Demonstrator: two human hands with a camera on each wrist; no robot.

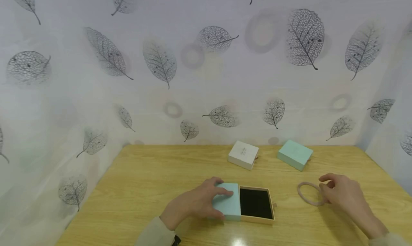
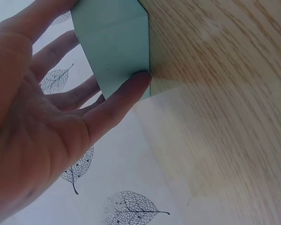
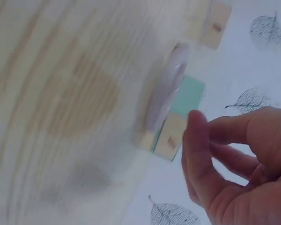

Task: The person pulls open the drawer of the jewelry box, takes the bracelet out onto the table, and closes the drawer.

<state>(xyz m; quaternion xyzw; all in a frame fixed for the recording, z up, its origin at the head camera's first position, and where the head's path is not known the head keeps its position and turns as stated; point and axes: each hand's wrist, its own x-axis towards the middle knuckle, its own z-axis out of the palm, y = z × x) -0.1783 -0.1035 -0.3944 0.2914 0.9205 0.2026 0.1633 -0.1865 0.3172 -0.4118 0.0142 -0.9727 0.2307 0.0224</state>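
My left hand [image 1: 201, 199] holds the light blue box [image 1: 227, 206] on the table, thumb at its near side and other fingers over the top and far side. Seen in the left wrist view, the thumb presses the pale blue-green box side [image 2: 117, 51]. The box's drawer [image 1: 256, 221] is pulled out to the right, with a black lining [image 1: 256, 203] inside. A pale pinkish bangle [image 1: 304, 199] lies right of the drawer. Over its right edge is my right hand [image 1: 344, 194], fingers bent loosely; in the right wrist view the fingertips show apart from the bangle [image 3: 166, 89].
Toward the back of the wooden table [image 1: 167, 167] stand a white box [image 1: 243, 154] and a mint green box [image 1: 295, 154], each with a small pull tab on its right. A leaf-patterned white curtain [image 1: 206, 88] encloses the table's back and sides.
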